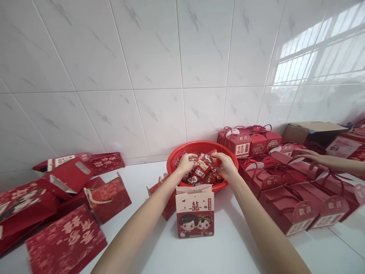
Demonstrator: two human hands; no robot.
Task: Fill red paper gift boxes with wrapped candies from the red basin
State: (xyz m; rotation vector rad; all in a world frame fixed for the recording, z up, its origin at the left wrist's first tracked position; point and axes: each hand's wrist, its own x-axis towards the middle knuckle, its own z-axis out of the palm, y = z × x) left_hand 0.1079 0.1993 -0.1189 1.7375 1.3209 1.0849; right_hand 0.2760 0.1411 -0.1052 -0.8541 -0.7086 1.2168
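Observation:
A red plastic basket [185, 146] against the wall holds a heap of wrapped candies [203, 165]. Over its left side is my left hand [186, 163], fingers curled down among the candies; whatever it grips is hidden. My right hand [226, 165], at the basket's right side, has its thumb and fingers closed around a red-wrapped candy. Just in front of the basket, between my forearms, a cream and red gift box [195, 213] with two cartoon figures stands upright with its top open. Another red box [168, 201] sits behind my left forearm, partly covered by it.
Folded and loose red gift boxes [68, 239] lie piled at the left. Rows of red handled boxes [285, 205] stand at the right. Another person's hand [313, 158] reaches over those rows. Behind them sits a brown cardboard box [313, 131] beside the tiled wall [159, 121].

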